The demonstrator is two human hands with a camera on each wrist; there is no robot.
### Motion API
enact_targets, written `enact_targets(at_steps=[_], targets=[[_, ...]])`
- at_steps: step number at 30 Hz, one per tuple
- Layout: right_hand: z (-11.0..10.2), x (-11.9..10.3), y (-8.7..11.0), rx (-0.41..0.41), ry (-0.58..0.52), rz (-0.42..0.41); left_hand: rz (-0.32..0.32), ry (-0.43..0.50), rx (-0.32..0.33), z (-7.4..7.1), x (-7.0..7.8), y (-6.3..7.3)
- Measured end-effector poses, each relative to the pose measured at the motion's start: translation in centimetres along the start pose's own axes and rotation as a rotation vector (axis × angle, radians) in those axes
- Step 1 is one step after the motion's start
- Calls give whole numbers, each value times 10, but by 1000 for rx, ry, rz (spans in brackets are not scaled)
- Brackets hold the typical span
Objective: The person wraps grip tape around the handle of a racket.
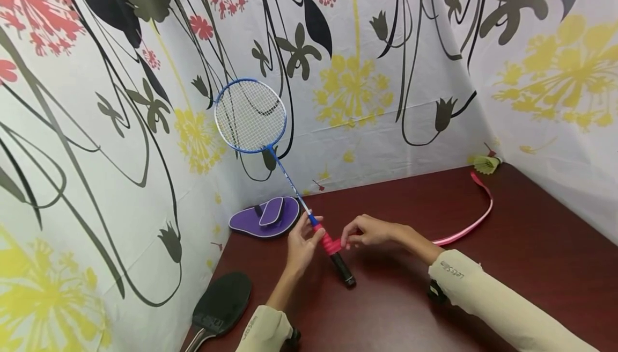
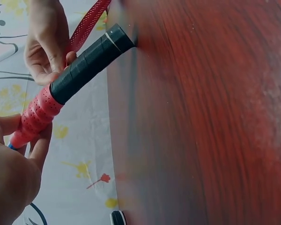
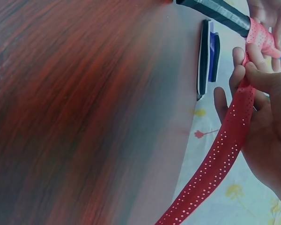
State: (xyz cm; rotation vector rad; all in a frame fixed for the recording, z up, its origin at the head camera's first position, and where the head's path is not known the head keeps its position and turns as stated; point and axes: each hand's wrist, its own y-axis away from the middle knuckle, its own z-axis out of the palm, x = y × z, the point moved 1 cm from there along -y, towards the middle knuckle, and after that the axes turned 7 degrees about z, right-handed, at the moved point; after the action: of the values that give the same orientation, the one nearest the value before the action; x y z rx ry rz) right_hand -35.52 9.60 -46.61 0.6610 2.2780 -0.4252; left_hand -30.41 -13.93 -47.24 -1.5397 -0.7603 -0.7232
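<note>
A blue and white badminton racket (image 1: 251, 116) is held at a tilt, its head up and away from me. Pink perforated grip tape (image 2: 37, 115) is wound round the upper handle, while the lower handle (image 2: 86, 70) shows black wrap. My left hand (image 1: 301, 244) grips the taped part near the shaft, thumb on one side and fingers on the other. My right hand (image 1: 369, 231) pinches the loose run of tape (image 3: 225, 136) right beside the handle. From there the tape trails past the right forearm, and its far end (image 1: 483, 207) curves over the table.
A purple paddle case (image 1: 241, 221) lies at the table's back left. Nearer, at the left edge, is a black table tennis paddle (image 1: 224, 298). A yellow shuttlecock (image 1: 486, 164) sits in the far right corner. Patterned cloth (image 1: 415, 62) hangs behind the dark red table (image 1: 386, 309).
</note>
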Motion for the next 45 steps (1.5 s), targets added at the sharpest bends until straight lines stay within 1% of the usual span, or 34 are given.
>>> enact_targets(at_steps=[3,5,11,14,17,21,25,28,30,32,36,38,41,43,45], targets=[[1,2,0,0,-1,33,4,25,-28,2,-1,-1],[3,2,-1,-2,-9,53,-8,38,-39,4,-2,-2],[6,-2,0,0,-27,92,-35,79,-50,8,-4,-5],[7,-5,1,29,11,85,-34,94,-55,10,-4,-6],[9,-7,1,77,44,64,-29,113,-67,11,-3,-7],[13,-8,1,133,35,54,-49,172,-80,14,-1,-8],[17,-11,-1,176,22,42,-88,277,-66,15,-1,-8],[20,-13,-3,207,30,41,-121,351,-36,15,-1,-7],[23,-12,-5,225,41,54,-141,376,-11,15,-1,-7],[24,-12,-5,240,52,69,-146,362,9,14,-1,-7],[24,-12,-7,274,83,87,-144,252,40,13,-1,-8],[25,-12,-8,295,102,96,-126,196,53,13,-1,-9],[26,-14,-10,316,119,106,-91,142,87,14,-2,-10],[28,-15,-11,313,119,106,-68,111,120,14,-3,-9],[28,-15,-12,284,104,84,-63,81,153,13,-3,-9]])
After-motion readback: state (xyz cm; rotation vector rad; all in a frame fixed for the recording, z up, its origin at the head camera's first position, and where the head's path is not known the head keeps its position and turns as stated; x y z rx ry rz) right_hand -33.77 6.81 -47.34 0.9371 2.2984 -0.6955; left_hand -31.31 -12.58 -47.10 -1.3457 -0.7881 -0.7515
